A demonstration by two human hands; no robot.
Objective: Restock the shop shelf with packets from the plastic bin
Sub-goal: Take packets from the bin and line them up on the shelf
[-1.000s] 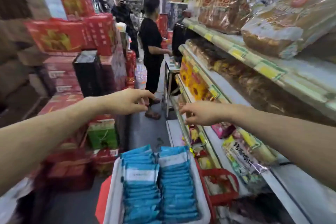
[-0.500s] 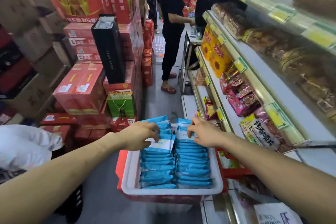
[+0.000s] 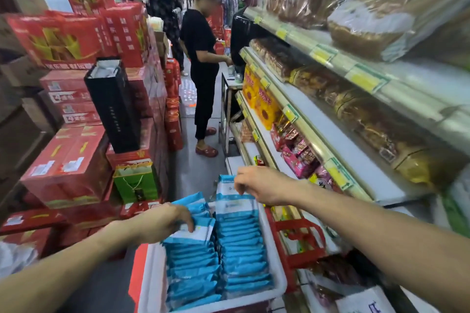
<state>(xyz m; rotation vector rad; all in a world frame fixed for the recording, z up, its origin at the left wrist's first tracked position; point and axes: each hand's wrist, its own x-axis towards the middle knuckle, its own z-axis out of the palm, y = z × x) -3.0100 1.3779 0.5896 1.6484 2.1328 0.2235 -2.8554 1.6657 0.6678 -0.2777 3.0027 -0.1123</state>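
Note:
A white plastic bin (image 3: pixel 277 284) stands low in front of me, filled with two rows of blue-and-white packets (image 3: pixel 239 256). My right hand (image 3: pixel 262 187) pinches the top of a packet (image 3: pixel 230 197) at the far end of the right row and has it raised above the others. My left hand (image 3: pixel 162 221) reaches into the left row, its fingers curled over the top packet (image 3: pixel 195 232) there. The shop shelf (image 3: pixel 338 140) runs along my right side, with snack bags on several levels.
Red cartons (image 3: pixel 68 168) and a tall black box (image 3: pixel 114 107) are stacked along the left of the narrow aisle. A person in black (image 3: pixel 203 68) stands ahead at a small table; another person is farther back. A red basket (image 3: pixel 295 244) sits right of the bin.
My hands dropped from the air into the bin. The right hand has lifted one packet up out of the right row; the left hand moved nearer along the left row.

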